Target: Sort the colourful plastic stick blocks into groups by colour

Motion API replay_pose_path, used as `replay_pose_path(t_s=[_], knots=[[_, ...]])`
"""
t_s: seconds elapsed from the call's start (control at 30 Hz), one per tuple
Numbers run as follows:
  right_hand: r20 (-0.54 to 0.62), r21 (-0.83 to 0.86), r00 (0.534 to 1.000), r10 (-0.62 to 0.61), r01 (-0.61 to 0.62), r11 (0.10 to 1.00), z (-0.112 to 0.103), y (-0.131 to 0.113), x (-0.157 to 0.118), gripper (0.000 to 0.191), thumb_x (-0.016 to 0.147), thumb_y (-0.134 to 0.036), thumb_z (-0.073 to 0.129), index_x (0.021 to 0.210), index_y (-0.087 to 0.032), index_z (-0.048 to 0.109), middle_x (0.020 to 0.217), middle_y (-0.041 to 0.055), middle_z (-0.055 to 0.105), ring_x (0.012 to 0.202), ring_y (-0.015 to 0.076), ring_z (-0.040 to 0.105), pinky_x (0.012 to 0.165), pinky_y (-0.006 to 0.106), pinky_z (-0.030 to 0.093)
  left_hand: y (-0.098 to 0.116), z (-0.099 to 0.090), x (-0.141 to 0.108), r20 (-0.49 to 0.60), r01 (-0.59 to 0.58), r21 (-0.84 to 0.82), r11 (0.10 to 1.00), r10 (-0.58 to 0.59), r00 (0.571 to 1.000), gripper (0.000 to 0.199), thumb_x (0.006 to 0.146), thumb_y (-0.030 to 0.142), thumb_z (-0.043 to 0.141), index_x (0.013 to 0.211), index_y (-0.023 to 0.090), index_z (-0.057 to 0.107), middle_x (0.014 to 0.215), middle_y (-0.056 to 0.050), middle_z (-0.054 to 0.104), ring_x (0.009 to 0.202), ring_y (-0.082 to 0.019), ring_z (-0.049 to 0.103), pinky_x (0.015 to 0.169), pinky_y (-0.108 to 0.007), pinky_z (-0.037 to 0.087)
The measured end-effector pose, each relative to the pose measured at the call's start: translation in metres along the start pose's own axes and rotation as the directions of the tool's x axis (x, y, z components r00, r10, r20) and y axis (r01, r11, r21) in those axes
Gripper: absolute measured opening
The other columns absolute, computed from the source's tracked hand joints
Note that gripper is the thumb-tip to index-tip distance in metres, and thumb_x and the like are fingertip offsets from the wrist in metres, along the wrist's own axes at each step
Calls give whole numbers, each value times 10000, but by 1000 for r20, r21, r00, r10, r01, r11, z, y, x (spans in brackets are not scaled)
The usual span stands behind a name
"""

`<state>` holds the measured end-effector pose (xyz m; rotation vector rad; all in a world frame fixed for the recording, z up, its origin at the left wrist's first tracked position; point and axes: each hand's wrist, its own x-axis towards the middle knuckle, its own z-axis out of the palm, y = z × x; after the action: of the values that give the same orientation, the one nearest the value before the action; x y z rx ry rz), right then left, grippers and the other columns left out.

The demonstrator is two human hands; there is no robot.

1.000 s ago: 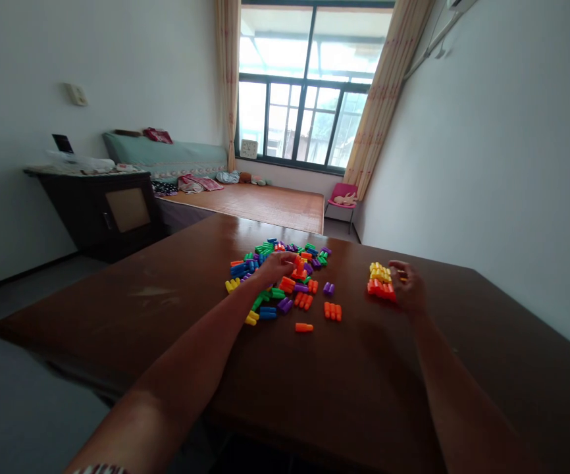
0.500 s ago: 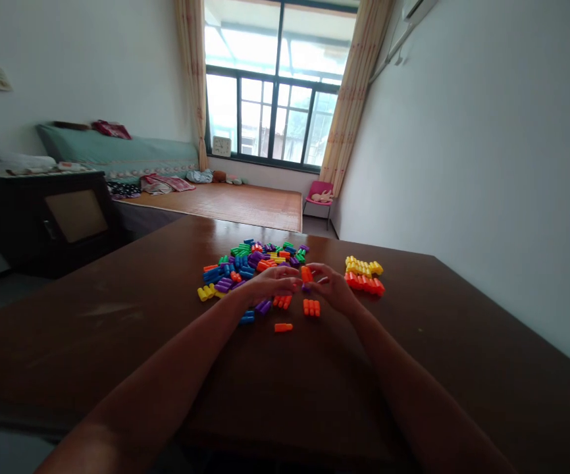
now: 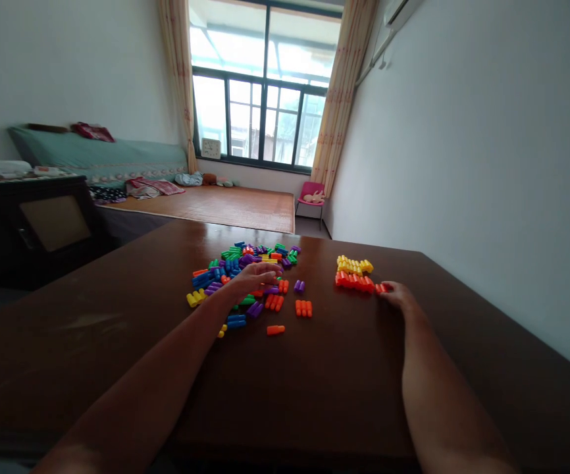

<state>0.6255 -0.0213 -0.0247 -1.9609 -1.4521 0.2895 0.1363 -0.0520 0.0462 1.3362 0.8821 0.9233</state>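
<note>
On the brown table lies a heap of colourful plastic peg-like blocks in blue, green, purple, yellow and orange. Over its right side my left hand reaches with fingers stretched out, apparently holding nothing; it hides some pieces under it. Farther right, my right hand pinches a small orange block at the right end of an orange row of blocks. Behind that row are yellow blocks. Nearer to me lie an orange cluster, a single orange piece and a purple piece.
The table fills the foreground, with a white wall along its right. Beyond it are a low bed, a pink chair and a window. A dark cabinet stands at the left.
My right hand has carried an orange block from the middle to the right end of the orange row. My left hand has shifted left over the heap. The view has turned slightly right.
</note>
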Motion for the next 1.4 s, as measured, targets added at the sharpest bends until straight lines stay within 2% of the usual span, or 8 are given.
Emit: replay_pose_path(t_s=[0.23, 0.37, 0.47, 0.67, 0.83, 1.03, 1.27, 1.4], knots=[[56, 5, 996, -64, 64, 998, 6, -17, -8, 382, 627, -362, 707, 972, -201, 734, 928, 87, 736, 879, 248, 680, 852, 353, 510, -9, -17, 12, -192, -118, 15, 993, 119, 974, 469, 662, 418, 793, 1037, 154, 692, 1078, -105, 712, 875, -201, 691, 722, -292, 544], [-48, 10, 999, -2, 2, 1000, 10, -5, 5, 515, 593, -207, 653, 1106, -175, 681, 952, 92, 713, 787, 205, 660, 749, 317, 529, -17, -40, 22, -415, -245, 246, 938, 330, 848, 287, 779, 301, 637, 1017, 149, 686, 1025, -89, 725, 923, -207, 683, 818, -348, 551], [-268, -72, 963, 37, -58, 996, 14, -4, 13, 584, 607, -156, 567, 1187, -150, 635, 913, 99, 684, 769, 203, 632, 760, 343, 516, -20, -47, 26, -402, -179, 600, 780, 487, 775, 264, 826, 202, 532, 1025, 154, 699, 1046, -93, 727, 1020, -225, 659, 950, -378, 501], [-415, -104, 882, -223, 197, 975, 26, -29, 6, 517, 658, -189, 445, 1134, -124, 638, 924, 125, 652, 792, 239, 601, 821, 421, 501, -27, -24, 30, -9, -165, 901, 402, 398, 917, 341, 861, 201, 515, 1156, 224, 685, 1257, -73, 655, 1216, -231, 559, 1091, -366, 370], [-426, -146, 800, -423, 401, 905, 28, -58, -6, 427, 709, -190, 413, 1066, -137, 640, 1054, 157, 653, 967, 275, 600, 940, 449, 467, -29, -16, 29, -65, -21, 940, 340, 240, 969, 319, 803, 286, 639, 1113, 235, 698, 1172, -63, 687, 1121, -245, 606, 972, -319, 455], [-392, -194, 767, -507, 470, 861, 29, -80, -17, 403, 774, -179, 392, 1103, -164, 623, 1145, 132, 646, 1072, 256, 580, 987, 427, 440, -15, -27, 20, -193, 70, 933, 352, 328, 925, 333, 846, 299, 574, 1147, 203, 676, 1133, -80, 684, 1058, -230, 615, 938, -302, 457], [-353, -231, 774, -525, 472, 851, 33, -83, -22, 382, 805, -171, 388, 1097, -167, 635, 1191, 121, 650, 1125, 247, 577, 996, 407, 446, -9, -47, 3, -388, 318, 915, 249, 331, 860, 343, 797, 200, 548, 1109, 236, 686, 1193, -93, 630, 1153, -277, 539, 959, -390, 450], [-352, -223, 773, -528, 478, 849, 34, -84, -22, 380, 811, -170, 395, 1106, -173, 635, 1199, 114, 652, 1130, 244, 582, 1003, 409, 449, -13, -45, 11, -308, 226, 945, 236, 419, 854, 425, 835, 133, 472, 1204, 247, 648, 1317, -79, 589, 1260, -265, 467, 1041, -412, 395]])
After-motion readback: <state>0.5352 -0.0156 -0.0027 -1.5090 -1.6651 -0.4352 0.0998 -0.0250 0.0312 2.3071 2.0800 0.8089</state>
